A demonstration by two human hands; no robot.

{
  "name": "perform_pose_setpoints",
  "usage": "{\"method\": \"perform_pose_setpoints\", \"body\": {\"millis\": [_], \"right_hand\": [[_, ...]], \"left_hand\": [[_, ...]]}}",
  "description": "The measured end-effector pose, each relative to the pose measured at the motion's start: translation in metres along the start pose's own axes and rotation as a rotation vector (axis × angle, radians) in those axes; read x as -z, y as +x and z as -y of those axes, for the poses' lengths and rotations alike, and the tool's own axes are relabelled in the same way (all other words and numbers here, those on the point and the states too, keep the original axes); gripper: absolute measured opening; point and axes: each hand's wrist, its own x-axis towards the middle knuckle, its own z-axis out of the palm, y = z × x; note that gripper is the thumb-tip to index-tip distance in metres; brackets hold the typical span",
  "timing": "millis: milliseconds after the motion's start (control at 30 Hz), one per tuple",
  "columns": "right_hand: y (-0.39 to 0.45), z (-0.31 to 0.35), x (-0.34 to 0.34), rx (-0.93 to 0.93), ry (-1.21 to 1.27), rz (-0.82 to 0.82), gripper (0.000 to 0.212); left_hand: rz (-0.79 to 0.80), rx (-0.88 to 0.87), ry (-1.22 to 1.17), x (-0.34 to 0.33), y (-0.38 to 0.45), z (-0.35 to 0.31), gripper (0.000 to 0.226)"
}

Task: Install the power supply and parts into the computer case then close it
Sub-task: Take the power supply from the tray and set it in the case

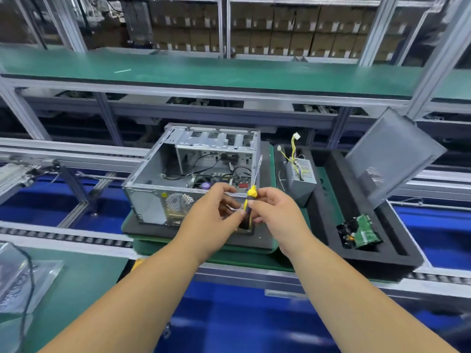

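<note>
I am holding a screwdriver (249,200) upright between my two hands, in front of the near wall of the open computer case (193,171). My right hand (275,212) is pinching the yellow-and-black handle near its top with thumb and forefinger, and my left hand (216,212) is curling its fingers round the lower part of the handle; whether it is also holding something small and pale, I cannot tell. The thin shaft is pointing up past the case's right edge.

The case is sitting on its side on a dark foam pallet (142,229), its open side facing up, with the board and loose cables showing inside. The power supply (300,179) is standing in the foam tray (397,256) just to the right, near the tray's far left corner, its yellow-wired plugs sticking up. It looks to me like a dense, rigid metal box, heavy for its bulk, so I judge that I should be taking it by its two flat sides and not by the wires, which are soft and would strain at their root. The drive (362,231) lying at the tray's near end shows a bare green circuit board; that I would be gripping by its edges only. The side panel (392,154) is leaning at the tray's far right edge: thin sheet, probably light and springy, best carried by two opposite edges.
</note>
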Motion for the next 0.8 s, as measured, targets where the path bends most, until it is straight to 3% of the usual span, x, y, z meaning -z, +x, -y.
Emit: {"method": "perform_pose_setpoints", "body": {"millis": [367, 500, 800], "right_hand": [[0.058, -0.044, 0.091, -0.156, -0.170, -0.156, 0.008], [0.082, -0.073, 0.098, -0.265, -0.326, -0.177, 0.016], [0.125, -0.115, 0.077, -0.429, -0.670, -0.227, 0.011]], "left_hand": [[-0.109, 0.034, 0.015, -0.008, 0.044, -0.002, 0.021], [-0.103, 0.041, -0.004, -0.004, 0.060, 0.009, 0.020], [-0.040, 0.053, 0.028, 0.026, 0.114, 0.047, 0.018]]}}
